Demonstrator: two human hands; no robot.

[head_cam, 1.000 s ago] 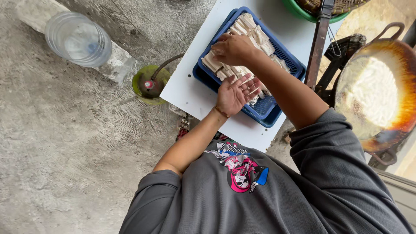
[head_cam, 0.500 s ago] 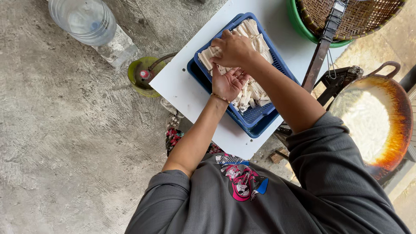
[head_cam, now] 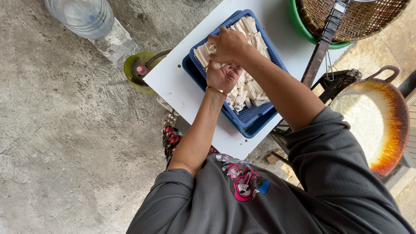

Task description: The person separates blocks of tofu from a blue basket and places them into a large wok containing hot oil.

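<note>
A blue slatted tray [head_cam: 256, 128] stands on a white table [head_cam: 182, 89] and holds several pale cut strips [head_cam: 250, 90]. My right hand [head_cam: 228, 45] reaches down into the tray's far end, its fingers closed around a bunch of strips. My left hand [head_cam: 222, 76], with a thin bracelet at the wrist, lies palm up just below it, touching the strips. The left fingertips are tucked under the right hand, so what they grip is hidden.
A big clear water bottle [head_cam: 82, 15] and a small green burner [head_cam: 138, 71] stand on the concrete floor left of the table. A woven basket [head_cam: 362, 17] in a green basin [head_cam: 299, 24] sits beyond the tray. A dark ladle handle [head_cam: 320, 50] and a rusty-rimmed wok [head_cam: 381, 121] are at right.
My left hand has moved from an open palm near the tray's near side up under my right hand. The view has shifted, with the tray now lower and more central.
</note>
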